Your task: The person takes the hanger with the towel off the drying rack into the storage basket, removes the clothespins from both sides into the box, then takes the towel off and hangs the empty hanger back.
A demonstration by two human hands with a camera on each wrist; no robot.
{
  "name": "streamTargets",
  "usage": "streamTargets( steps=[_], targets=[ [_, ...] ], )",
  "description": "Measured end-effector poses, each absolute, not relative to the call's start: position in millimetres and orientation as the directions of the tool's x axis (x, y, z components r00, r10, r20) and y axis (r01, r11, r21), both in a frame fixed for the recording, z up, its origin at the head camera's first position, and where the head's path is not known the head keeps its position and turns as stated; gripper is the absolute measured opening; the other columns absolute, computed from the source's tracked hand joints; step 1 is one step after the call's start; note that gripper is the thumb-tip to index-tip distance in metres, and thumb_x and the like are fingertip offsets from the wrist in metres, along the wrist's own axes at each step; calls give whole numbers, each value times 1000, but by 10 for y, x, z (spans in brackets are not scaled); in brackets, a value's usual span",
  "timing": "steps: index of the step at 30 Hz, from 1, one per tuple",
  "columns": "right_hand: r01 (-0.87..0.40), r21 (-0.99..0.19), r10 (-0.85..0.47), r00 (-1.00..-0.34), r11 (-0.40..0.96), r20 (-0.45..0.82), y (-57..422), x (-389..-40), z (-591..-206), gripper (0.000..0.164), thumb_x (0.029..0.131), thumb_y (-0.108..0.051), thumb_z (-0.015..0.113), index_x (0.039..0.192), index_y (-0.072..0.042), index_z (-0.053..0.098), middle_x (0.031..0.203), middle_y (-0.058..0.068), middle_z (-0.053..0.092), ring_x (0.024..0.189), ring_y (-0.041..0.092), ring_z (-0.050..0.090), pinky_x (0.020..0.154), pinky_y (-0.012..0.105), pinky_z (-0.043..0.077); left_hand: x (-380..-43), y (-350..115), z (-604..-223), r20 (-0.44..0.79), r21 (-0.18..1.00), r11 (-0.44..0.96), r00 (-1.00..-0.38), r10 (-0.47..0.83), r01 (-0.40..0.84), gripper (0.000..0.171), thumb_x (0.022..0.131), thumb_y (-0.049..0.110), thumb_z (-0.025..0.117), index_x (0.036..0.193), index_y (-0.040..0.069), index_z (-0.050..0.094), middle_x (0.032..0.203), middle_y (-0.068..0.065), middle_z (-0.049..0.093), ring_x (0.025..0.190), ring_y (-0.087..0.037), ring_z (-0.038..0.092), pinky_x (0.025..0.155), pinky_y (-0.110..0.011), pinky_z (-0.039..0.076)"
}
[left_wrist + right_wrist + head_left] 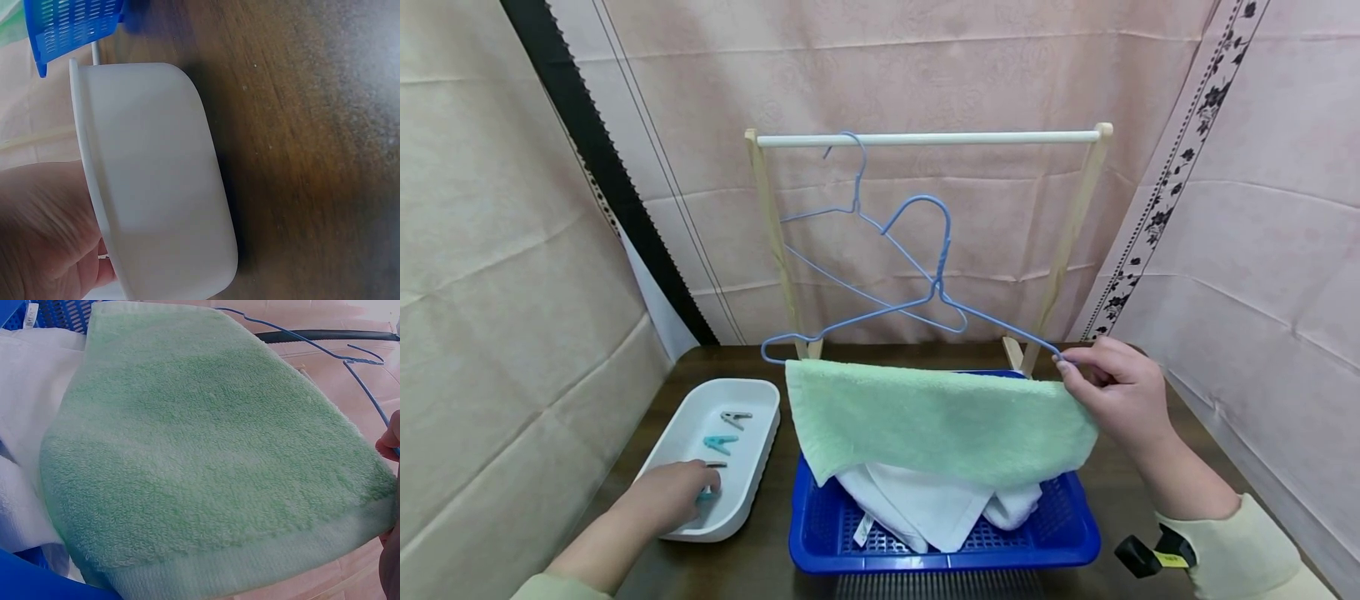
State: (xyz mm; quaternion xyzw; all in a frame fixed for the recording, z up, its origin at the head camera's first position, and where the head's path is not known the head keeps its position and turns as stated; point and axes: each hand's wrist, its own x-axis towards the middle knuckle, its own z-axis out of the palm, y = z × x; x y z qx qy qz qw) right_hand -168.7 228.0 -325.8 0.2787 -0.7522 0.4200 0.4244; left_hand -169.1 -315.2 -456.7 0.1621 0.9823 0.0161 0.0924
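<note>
My right hand (1116, 387) pinches the right end of a blue wire hanger (992, 318). A light green towel (940, 421) is draped over the hanger's lower bar and hangs above a blue basket (943, 560); the right wrist view shows its terry surface (206, 450) close up. My left hand (673, 496) reaches down into a white tray (760, 442), its fingertips mostly hidden. Beside those fingers lie clothespins, one dark and one teal, partly covered. Farther back in the tray are a teal clothespin (718, 442) and a grey clothespin (735, 418).
Behind the basket stands a wooden rack with a white rail (962, 138). A second blue hanger (859, 179) hooks over the rail's left part. White cloths (925, 508) lie in the basket. Pinkish curtains surround the brown table (801, 575).
</note>
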Motion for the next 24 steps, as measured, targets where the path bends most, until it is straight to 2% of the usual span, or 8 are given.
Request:
streamTargets(
  steps=[6,11,15,24],
  targets=[
    [-782,-391,-68,-480,485,875,2292,-1702,-3266,14,68,20,68,76,9,70,59,-3,37,57,0,32,48,19,24,-1672,-3156,-4566,-157,69,949,-936,315,307,28,71,-2,71,89,19,69,81,4,56,65,-17,45,63,-38,42],
    [-785,-387,-68,-474,483,878,2288,-1690,-3258,13,68,19,67,76,9,70,59,-3,37,58,0,32,48,19,24,-1683,-3170,-4539,-189,88,962,-944,269,257,26,74,1,76,93,18,70,86,4,59,70,-16,48,69,-39,46],
    [-779,-391,-66,-481,491,874,2309,-1699,-3276,15,67,20,68,76,9,70,59,-3,37,58,0,32,48,20,24,-1698,-3177,-4515,-204,88,969,-948,245,232,26,75,5,80,95,19,70,87,4,61,72,-15,50,71,-40,48],
    [-775,-382,-63,-474,504,878,2357,-1753,-3328,15,67,19,69,76,7,71,58,-4,36,57,0,32,49,19,24,-1719,-3202,-4435,-180,75,976,-960,215,204,14,84,20,78,96,19,71,86,4,64,75,-12,58,70,-42,51]
  ],
)
